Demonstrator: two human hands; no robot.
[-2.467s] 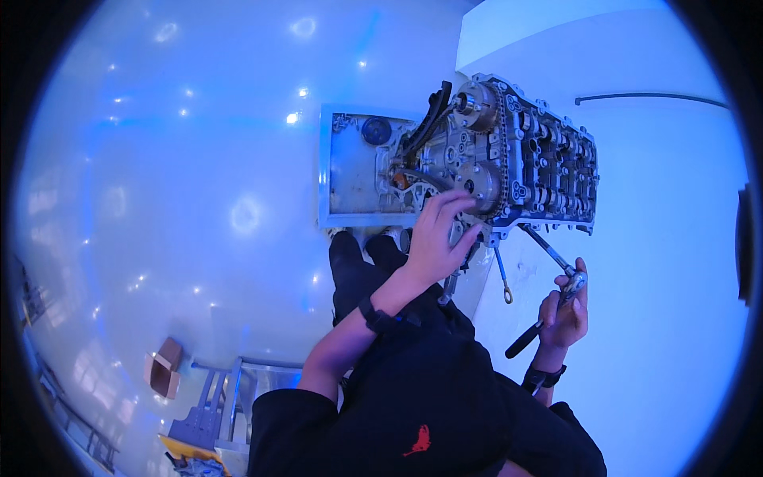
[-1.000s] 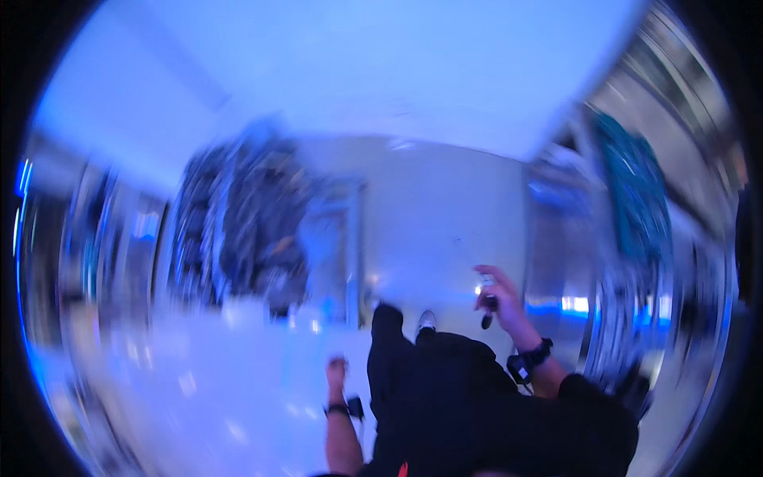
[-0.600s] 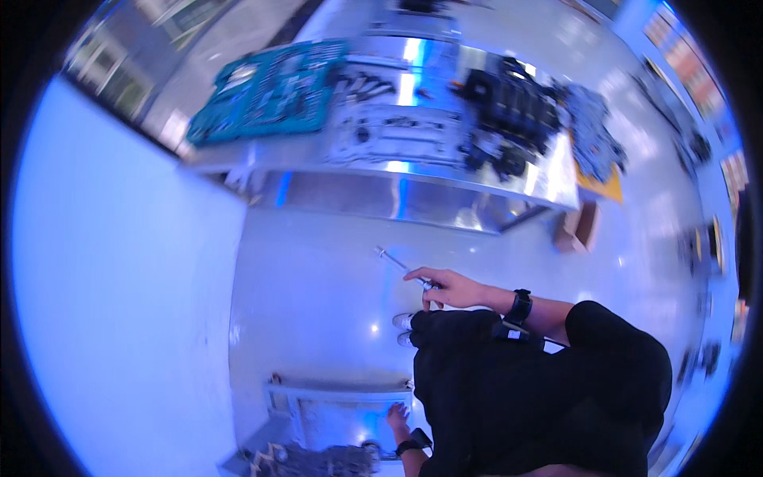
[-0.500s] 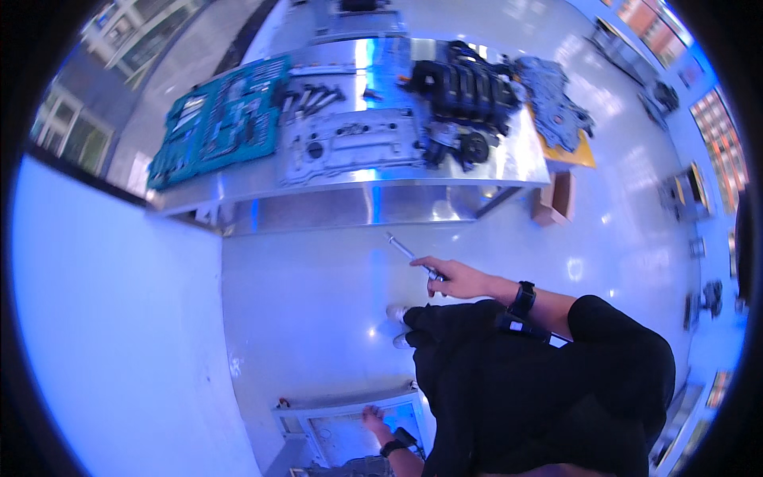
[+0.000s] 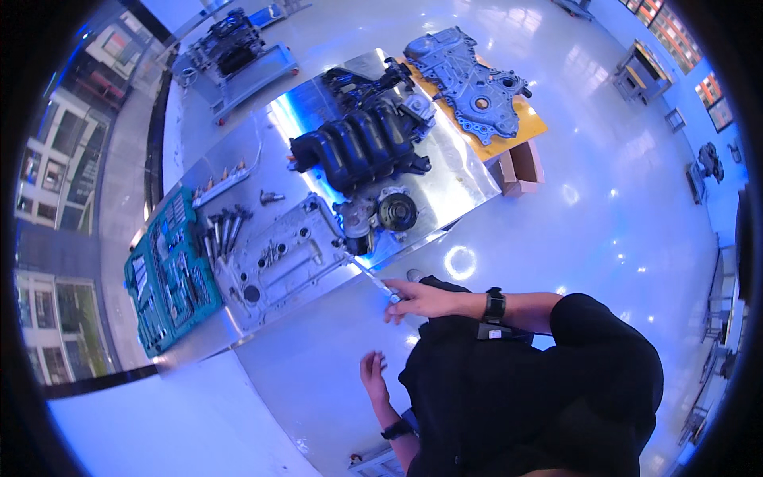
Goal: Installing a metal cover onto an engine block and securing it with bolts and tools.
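My right hand (image 5: 421, 301) is closed around a slim silver socket tool (image 5: 372, 277). Its shaft points up and left, with the tip close to the table's near edge, beside the grey valve cover (image 5: 290, 262). Whether the tip touches anything cannot be made out. Lower down, my left hand (image 5: 373, 375) hangs empty over the floor, its fingers loosely bent and apart. Beyond the tool tip, a round black pulley part (image 5: 396, 210) sits on the metal table (image 5: 457, 187), in front of a ribbed black intake manifold (image 5: 350, 151).
A green tool case (image 5: 169, 274) lies open on the table's left end, near several bolts (image 5: 226, 230). At the far right, a grey engine cover (image 5: 469, 87) rests on a yellow board (image 5: 528, 127) above a cardboard box (image 5: 520, 168). An engine stands on a cart (image 5: 254, 83) behind.
My view has turned and come closer to the table. The tool in my right hand is now at the table's edge. My left hand has come up from beside a grey frame below.
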